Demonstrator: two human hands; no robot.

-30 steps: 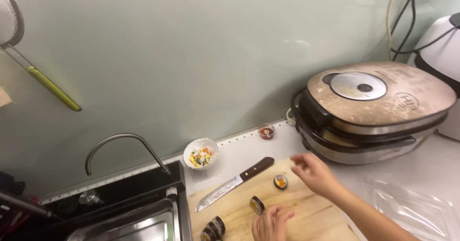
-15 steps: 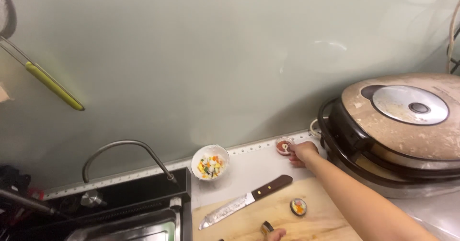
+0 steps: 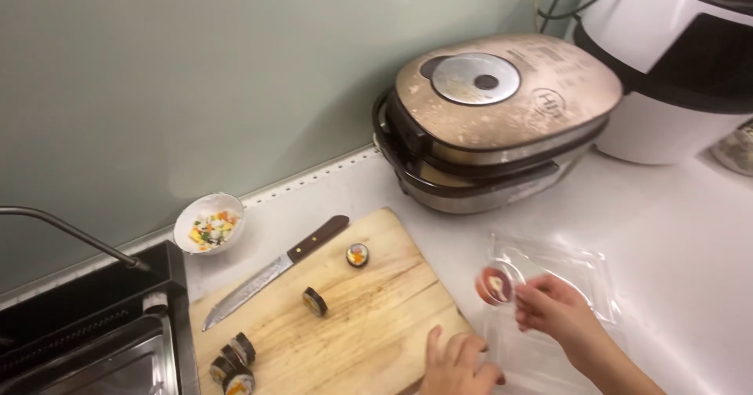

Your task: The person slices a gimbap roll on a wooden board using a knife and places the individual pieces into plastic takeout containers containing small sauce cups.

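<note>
Wooden cutting board (image 3: pixel 369 309) lower centre, knife (image 3: pixel 271 273) and sliced rolls (image 3: pixel 233 360) on it, left hand (image 3: pixel 459 364) flat on board's lower right edge, fingers spread, empty, right hand (image 3: pixel 553 309) pinching small round red cup (image 3: pixel 494 283) above clear plastic tray (image 3: pixel 549 285), lower right.

Wooden-handled knife (image 3: pixel 271 267), small bowl of chopped vegetables (image 3: pixel 209 223), rice cooker (image 3: pixel 492 116), faucet (image 3: pixel 70 235), white appliance (image 3: pixel 681 65)
</note>
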